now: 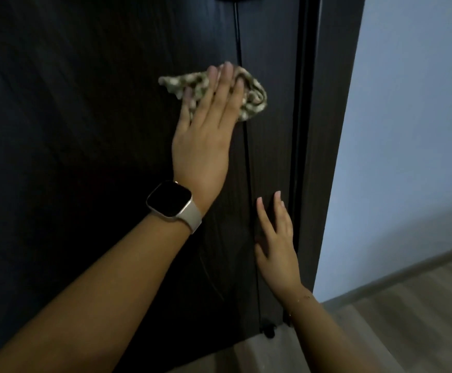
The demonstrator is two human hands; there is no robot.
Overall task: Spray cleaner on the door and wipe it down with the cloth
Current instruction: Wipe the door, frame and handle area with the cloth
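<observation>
a dark wood-grain door fills most of the view, seen from above by someone standing close to it. the left hand lies flat against the door, fingers straight and close together, pressing a cloth to the surface. the cloth is crumpled, patterned in olive green and cream, and sticks out from under the fingers to both sides, more to the right. it sits on the door just left of a thin vertical groove that runs down the panel. this hand's grip is open and flat: it pins the cloth by pressure and does not curl round it. a smartwatch with a black square face and a pale strap is on the left wrist.

the right hand rests lower on the door, to the right of the groove and close to the door's right edge. its fingers are straight and slightly spread, touching the wood and holding nothing.

right of the door stands a dark door frame, then a pale blue wall. a grey wood-look floor shows below the wall and under the door. a small dark fitting sits at the foot of the door; what it is cannot be told. no spray bottle can be seen.
</observation>
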